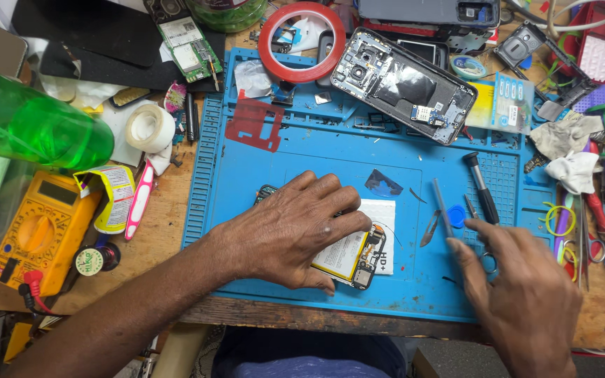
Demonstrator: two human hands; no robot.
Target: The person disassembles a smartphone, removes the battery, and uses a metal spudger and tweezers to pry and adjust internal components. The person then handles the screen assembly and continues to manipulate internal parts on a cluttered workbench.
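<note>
- Plainly, in the head view, the opened phone [351,257] lies on the blue repair mat [316,150], near the mat's front edge, with its battery and circuit board bare and a white sheet under it.
- Judging by those bare parts, it looks light, thin and stiff but fragile; the outer frame edges seem the safest place to hold, not the board or battery.
- Over it, the left hand [292,231] lies flat with fingers spread, pressing the phone down on the mat; it pinches nothing.
- Toward the mat's right side, the right hand [519,294] is loosely curled, its fingertips [474,234] touching or just beside the tweezers [474,217] and a thin grey pry tool [443,206]; I cannot tell whether it grips either.
- Just beyond them on the mat lies a black-handled screwdriver [482,187].
</note>
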